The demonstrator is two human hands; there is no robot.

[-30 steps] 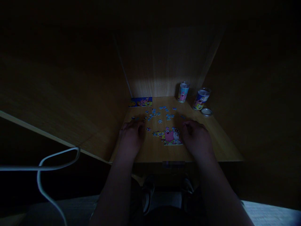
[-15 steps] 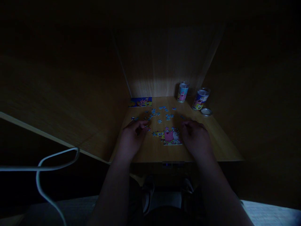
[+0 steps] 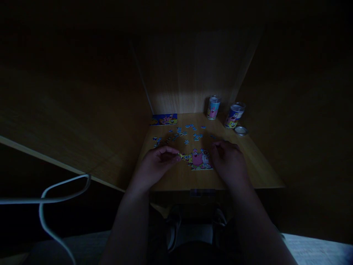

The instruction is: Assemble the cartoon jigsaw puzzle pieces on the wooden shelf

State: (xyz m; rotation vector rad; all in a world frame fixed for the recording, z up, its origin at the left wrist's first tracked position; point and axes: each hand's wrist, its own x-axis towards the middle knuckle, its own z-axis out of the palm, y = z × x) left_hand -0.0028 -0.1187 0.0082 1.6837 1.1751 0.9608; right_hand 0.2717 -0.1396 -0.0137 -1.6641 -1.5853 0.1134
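Note:
A partly joined jigsaw puzzle (image 3: 197, 159) with a pink starfish and yellow cartoon figures lies near the board's front edge. My left hand (image 3: 156, 163) is closed in a pinch at its left end, with a small yellow puzzle piece (image 3: 180, 156) at the fingertips. Whether that piece touches the joined part, I cannot tell. Beside the puzzle's right edge rests my right hand (image 3: 228, 160), its fingers curled together; what they hold, if anything, is hidden. Loose blue puzzle pieces (image 3: 186, 142) are scattered beyond the joined part.
A cartoon picture card (image 3: 164, 119) lies at the back left. Two printed clear-topped cans (image 3: 213, 108) (image 3: 234, 116) stand at the back right, with a round metal lid (image 3: 241, 130) before them. Wooden panels enclose the board (image 3: 171, 180). A white cable (image 3: 45, 217) hangs left.
My left hand has moved right and slightly toward me, from the loose pieces to the puzzle's left end, with a yellow piece now at its fingertips. My right hand has hardly moved.

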